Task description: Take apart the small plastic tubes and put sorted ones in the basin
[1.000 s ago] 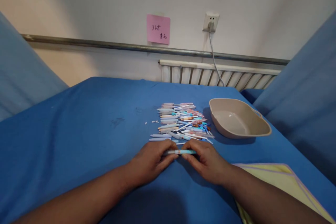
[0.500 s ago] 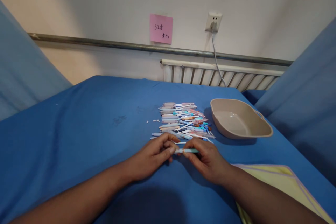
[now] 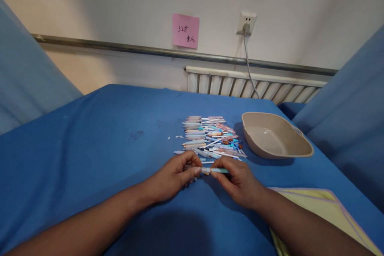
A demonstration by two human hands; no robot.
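Between my two hands lies a slim pen (image 3: pixel 213 170), pale at its left end and green towards the right. My left hand (image 3: pixel 184 172) pinches the pale end with thumb and fingers. The green part sits in the closed fingers of my right hand (image 3: pixel 235 178), which hide its far end. Just beyond my hands a pile of pen parts (image 3: pixel 211 138) is spread out: pale barrels at the left, white refills in the middle, coloured pieces and small blue and brown bits at the right. Some of the nearest parts are hidden behind my fingers.
A beige plastic basin (image 3: pixel 274 136) stands right of the pile. At the lower right lies a folded yellow cloth (image 3: pixel 318 204). Tiny white bits (image 3: pixel 179 137) lie left of the pile on the blue sheet (image 3: pixel 105 140). Blue curtains (image 3: pixel 354 88) hang at both sides.
The pen remains in both hands, and my fingers have shifted slightly on it. The left fingers are more curled. The view has tilted a little.
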